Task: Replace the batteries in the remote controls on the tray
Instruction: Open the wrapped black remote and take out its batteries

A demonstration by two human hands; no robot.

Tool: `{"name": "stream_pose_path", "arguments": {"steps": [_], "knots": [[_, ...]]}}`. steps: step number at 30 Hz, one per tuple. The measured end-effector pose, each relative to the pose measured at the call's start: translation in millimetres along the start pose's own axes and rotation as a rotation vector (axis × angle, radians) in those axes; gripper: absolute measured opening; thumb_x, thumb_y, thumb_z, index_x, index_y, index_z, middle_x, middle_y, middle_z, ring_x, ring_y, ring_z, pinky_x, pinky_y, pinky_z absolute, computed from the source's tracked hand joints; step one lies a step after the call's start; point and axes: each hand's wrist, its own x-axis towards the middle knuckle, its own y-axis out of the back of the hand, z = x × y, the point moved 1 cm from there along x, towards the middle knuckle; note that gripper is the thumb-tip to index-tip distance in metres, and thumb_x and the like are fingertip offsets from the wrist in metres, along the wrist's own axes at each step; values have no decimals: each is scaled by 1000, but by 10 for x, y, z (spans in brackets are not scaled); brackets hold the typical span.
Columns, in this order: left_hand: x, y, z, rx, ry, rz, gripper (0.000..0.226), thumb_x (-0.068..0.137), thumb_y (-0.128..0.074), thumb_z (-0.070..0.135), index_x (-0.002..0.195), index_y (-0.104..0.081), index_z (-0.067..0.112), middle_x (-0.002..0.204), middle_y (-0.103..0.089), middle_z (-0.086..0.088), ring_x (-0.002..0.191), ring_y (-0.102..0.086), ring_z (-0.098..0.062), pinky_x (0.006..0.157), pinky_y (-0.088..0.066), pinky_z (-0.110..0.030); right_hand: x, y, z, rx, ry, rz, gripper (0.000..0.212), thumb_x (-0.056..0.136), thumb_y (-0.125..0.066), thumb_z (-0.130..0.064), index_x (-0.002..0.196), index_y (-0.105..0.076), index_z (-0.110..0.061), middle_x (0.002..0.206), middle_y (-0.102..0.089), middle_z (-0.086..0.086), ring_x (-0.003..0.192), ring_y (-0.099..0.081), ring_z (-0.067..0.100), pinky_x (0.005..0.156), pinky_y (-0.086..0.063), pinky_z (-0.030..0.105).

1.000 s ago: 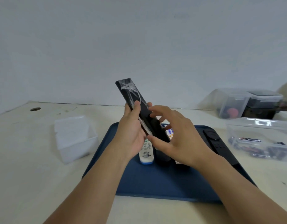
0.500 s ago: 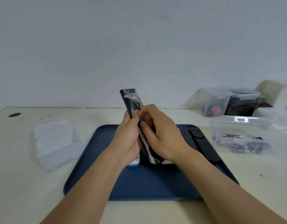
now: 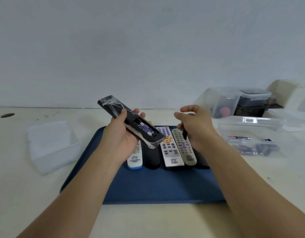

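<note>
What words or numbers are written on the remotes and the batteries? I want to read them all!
None can be read.
White remote with the blue end: dark logo and print lines, too blurred.
Long white remote: logo and small print near the bottom, too blurred.
Grey remote: faint mark, unreadable.
Purple batteries in the black remote: print too small.

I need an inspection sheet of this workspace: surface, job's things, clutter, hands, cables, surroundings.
Surface: pale table, a round hole at far left.
Job's things: blue tray with several remotes; black remote held above it, compartment open, purple batteries inside.
Clutter: empty-looking frosted box on the left; clear bin with batteries on the right; lidded tubs behind.
Hands: left hand grips the black remote; right hand holds a dark piece, probably the cover.
Cables: nothing seen.
Surroundings: plain wall.
</note>
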Motion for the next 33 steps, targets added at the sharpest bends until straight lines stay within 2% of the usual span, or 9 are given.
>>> {"name": "stream_pose_path", "arguments": {"steps": [4,8,10,13,16,20,24,30,33], "knots": [[-17,10,10,-20,42,-12,28,108,-46,21,129,-55,5,110,-73,-9,105,-71,-26,85,-57,-47,42,32,111,-222,31,-91,15,86,-77,-13,94,-64,-13,79,-62,4,61,-64,12,62,-49,28],[-27,14,27,-70,43,-67,25,108,-46,22,114,-62,4,111,-72,-9,103,-67,-21,89,-54,-43,-2,14,83,-689,405,40,17,87,-73,-20,103,-67,-18,105,-64,-2,96,-60,12,82,-47,28],[-4,34,40,-135,51,-106,30,107,-48,24,117,-67,4,116,-70,-12,109,-66,-22,99,-52,-48,-84,-6,6,-555,414,18,17,91,-69,-34,100,-67,-20,100,-68,-7,94,-64,9,81,-53,30],[14,33,35,-193,37,-116,31,106,-48,22,114,-73,5,123,-70,-18,114,-68,-32,93,-54,-56,-208,-94,-78,-307,77,-251,40,90,-65,-53,101,-67,-15,94,-73,-3,84,-72,15,74,-60,32],[-27,9,15,-190,-23,-173,31,103,-50,15,96,-80,10,108,-77,-12,98,-75,-28,81,-61,-51,-251,-140,-64,-12,-81,-459,26,94,-67,-33,99,-68,-7,87,-74,4,70,-69,16,65,-57,27],[-140,-26,80,-15,-39,-273,38,85,-68,16,123,-66,11,128,-70,-14,121,-66,-29,103,-52,-48,-170,-49,-84,190,-83,-319,17,91,-71,-19,92,-72,-3,85,-73,10,71,-68,16,58,-56,23],[-238,-101,-94,466,-119,-233,41,89,-69,28,119,-67,1,117,-74,-17,111,-71,-27,102,-53,-48,-234,-74,-42,258,-78,-262,21,88,-74,-14,90,-67,6,80,-70,15,67,-71,20,57,-58,25],[-178,-18,42,358,-141,-69,58,97,-46,62,105,-66,9,75,-68,-11,71,-68,-23,77,-56,-41,-462,-176,-54,-173,245,-410,31,79,-84,-21,71,-66,2,74,-72,20,60,-66,23,55,-57,35],[-212,-12,28,431,-80,-67,66,95,-43,70,106,-72,12,82,-69,-16,81,-71,-31,89,-57,-50,-553,-199,-90,-260,623,-263,17,81,-78,-13,72,-64,-11,72,-68,2,64,-63,16,54,-53,32]]}}
